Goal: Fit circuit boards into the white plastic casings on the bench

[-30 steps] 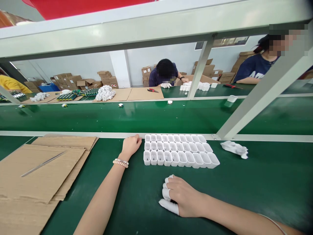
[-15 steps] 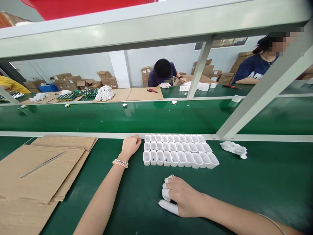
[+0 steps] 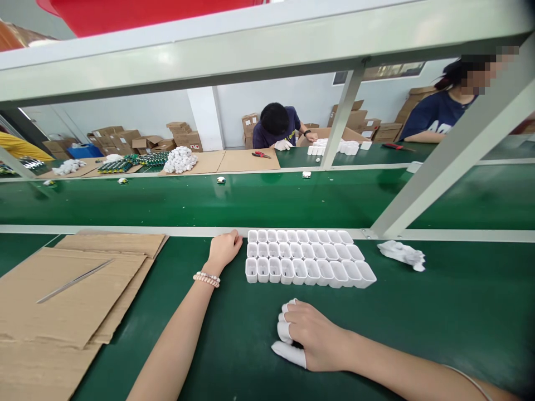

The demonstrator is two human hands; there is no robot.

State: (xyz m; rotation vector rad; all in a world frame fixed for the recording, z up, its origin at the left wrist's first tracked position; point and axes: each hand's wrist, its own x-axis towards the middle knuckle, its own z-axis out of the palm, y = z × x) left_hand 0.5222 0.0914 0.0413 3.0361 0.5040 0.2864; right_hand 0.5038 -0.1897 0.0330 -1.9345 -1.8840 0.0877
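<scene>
My left hand (image 3: 224, 248) rests closed in a loose fist on the green table, just left of the white cups; its fingertips are tucked out of sight and nothing shows in it. Three rows of small white plastic cups (image 3: 311, 272) stand side by side, open tops up, some with a dark mark or slot inside. Below them my right hand (image 3: 311, 336) lies palm down, wearing white finger cots (image 3: 288, 355). Its fingers are loosely bent, the thumb sits apart from them, and no object is visible in it. It does not touch the cups.
Flattened cardboard (image 3: 83, 289) with a thin metal strip (image 3: 75, 281) lies left. A crumpled white cloth (image 3: 402, 255) is right of the cups. Beyond the rail, a green conveyor (image 3: 259, 203) carries small parts. Frame posts (image 3: 451, 145) slant across the right. Co-workers sit opposite.
Small parts and a white box on the conveyor have moved to the right. Both of my hands and the cups stay where they were; the view has shifted very slightly.
</scene>
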